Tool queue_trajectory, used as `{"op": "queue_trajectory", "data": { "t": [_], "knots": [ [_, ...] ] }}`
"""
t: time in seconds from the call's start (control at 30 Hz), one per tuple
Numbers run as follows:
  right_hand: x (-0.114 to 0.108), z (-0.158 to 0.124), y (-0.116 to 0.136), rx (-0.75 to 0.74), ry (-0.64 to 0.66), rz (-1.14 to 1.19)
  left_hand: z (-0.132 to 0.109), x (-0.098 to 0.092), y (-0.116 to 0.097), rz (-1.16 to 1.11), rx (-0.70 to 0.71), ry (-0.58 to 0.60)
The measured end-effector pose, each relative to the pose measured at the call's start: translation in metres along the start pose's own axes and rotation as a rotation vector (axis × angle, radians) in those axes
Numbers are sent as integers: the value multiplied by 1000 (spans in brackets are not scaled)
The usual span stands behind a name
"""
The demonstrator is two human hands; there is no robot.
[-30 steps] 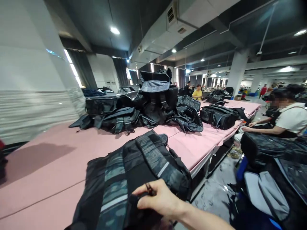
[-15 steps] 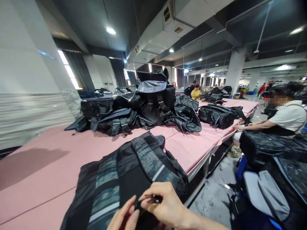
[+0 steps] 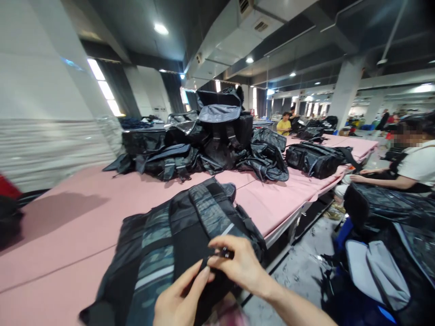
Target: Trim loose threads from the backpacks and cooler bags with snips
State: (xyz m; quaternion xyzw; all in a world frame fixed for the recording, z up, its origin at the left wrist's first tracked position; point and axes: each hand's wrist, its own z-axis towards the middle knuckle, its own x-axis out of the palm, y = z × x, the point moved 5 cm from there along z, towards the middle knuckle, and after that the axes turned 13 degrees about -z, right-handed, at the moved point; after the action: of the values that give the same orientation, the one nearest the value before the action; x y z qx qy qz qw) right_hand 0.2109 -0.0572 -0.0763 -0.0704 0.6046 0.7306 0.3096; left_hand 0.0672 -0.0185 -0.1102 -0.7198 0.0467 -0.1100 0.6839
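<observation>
A black and dark camouflage backpack (image 3: 156, 240) lies on the pink-covered table (image 3: 78, 217), its two shoulder straps with pale stripes facing up. Over its near right side, my left hand (image 3: 183, 294) pinches a narrow black strap end between thumb and fingers. Close beside it, my right hand (image 3: 243, 262) is closed around a small dark tool (image 3: 227, 253); most of it is hidden in the palm, so its exact kind is unclear. The right fingertips meet the same strap end at the left thumb.
A heap of similar backpacks (image 3: 220, 136) covers the table beyond. Another bag (image 3: 312, 160) lies near the right edge. More bags (image 3: 390, 208) are piled at my right, by a seated co-worker (image 3: 414, 163). Plastic-wrapped stacks (image 3: 44, 149) stand at left.
The view has turned slightly left and down. Both hands have shifted slightly up and to the right in view, still together at the strap. A dark, blurred shape has appeared at the left edge.
</observation>
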Motion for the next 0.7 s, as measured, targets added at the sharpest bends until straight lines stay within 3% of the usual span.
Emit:
{"op": "queue_trajectory", "data": {
  "t": [0.07,0.2,0.47,0.53,0.7],
  "knots": [
    [-7,-4,-6,-55,-123,-235,3,3,0,-193,-74,20],
    [-4,-11,-21,-149,-143,-339,7,4,-3,-469,-164,17],
    [12,-19,-1,-525,-263,-439,1,10,-9,-519,-92,120],
    [11,-16,-1,-515,-244,-422,1,9,-6,-515,-99,119],
    [7,-10,-12,-320,-140,-282,2,6,-2,-496,-121,78]
  ]
}}
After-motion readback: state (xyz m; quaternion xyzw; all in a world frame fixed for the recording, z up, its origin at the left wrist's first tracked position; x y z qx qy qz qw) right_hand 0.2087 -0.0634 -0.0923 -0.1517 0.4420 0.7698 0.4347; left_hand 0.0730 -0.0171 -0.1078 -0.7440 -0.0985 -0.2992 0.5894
